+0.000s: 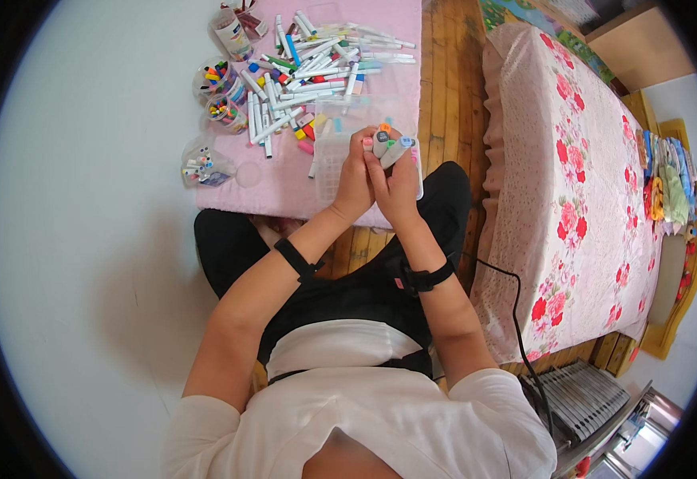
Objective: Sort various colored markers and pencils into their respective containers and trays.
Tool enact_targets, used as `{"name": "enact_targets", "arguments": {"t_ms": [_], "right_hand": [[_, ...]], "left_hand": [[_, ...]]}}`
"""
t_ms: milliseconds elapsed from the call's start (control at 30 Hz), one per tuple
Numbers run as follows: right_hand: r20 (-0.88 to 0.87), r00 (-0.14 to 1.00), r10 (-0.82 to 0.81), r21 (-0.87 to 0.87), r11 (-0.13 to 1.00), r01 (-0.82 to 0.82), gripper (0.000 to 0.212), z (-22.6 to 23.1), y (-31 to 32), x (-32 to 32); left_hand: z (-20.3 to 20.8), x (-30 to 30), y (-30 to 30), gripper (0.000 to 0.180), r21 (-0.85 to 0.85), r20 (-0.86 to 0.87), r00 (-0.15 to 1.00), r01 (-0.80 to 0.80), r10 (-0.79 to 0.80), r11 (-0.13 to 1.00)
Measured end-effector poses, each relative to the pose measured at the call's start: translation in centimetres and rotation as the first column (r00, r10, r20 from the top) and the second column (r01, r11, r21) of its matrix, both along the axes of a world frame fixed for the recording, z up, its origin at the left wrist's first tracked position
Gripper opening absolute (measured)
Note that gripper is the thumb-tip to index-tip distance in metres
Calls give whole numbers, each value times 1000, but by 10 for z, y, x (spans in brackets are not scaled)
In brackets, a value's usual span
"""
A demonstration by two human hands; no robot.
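Head view: a seated person leans over a pink-covered desk (272, 188), both hands brought together near its right near corner.
Left hand: the left hand (356, 182) wraps the bundle of markers (394, 152) from the left, fingers curled in.
Right hand: the right hand (398, 185) closes round the same bundle from the right, pressed against its partner.
Bundle's place: held above the clear compartment box (329, 172); whether it touches the box, I cannot tell.
Coloured ends: pinkish red, dark grey, orange, green and blue, all facing up out of the grip, away from the person's body.
Long axis: the blue-ended marker shows most of its pale barrel, slanting from lower left to upper right; the others are foreshortened, nearly end-on. Their lower ends are hidden by the hands.
Marker heap: beyond the box, a loose heap of white markers (304, 80) lies at mixed angles.
Left edge: two clear tubs of coloured pieces, the farther tub (217, 76) just beside the nearer tub (227, 116); a round clear lid (247, 174) lies closer to the person.
Right side: a bed (524, 160) with a floral cover, beyond a strip of wooden floor (448, 88).
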State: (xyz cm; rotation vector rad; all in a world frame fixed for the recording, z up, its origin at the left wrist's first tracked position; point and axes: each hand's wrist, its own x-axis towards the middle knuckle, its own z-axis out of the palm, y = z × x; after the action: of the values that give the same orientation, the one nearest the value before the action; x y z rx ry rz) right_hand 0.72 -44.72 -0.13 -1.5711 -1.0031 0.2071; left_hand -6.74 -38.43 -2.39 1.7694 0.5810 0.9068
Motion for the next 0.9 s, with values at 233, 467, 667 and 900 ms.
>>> {"name": "enact_targets", "arguments": {"t_ms": [233, 467, 667, 900], "right_hand": [[-4, 999, -37, -146, 989, 36, 40, -5, -13, 6], [75, 997, 25, -143, 990, -14, 40, -16, -16, 4], [5, 998, 64, -103, 993, -64, 38, -18, -18, 8], [-121, 983, 136, -123, 981, -151, 28, 0, -21, 9]], "left_hand": [[1, -13, 10, 80, -52, -292, 918, 264, -268, 963], [-14, -29, 24, 89, -50, -278, 877, 395, -393, 917], [-17, -31, 23, 68, -176, -276, 915, 253, -295, 951], [5, -31, 24, 61, -142, -300, 902, 281, -312, 949]]}}
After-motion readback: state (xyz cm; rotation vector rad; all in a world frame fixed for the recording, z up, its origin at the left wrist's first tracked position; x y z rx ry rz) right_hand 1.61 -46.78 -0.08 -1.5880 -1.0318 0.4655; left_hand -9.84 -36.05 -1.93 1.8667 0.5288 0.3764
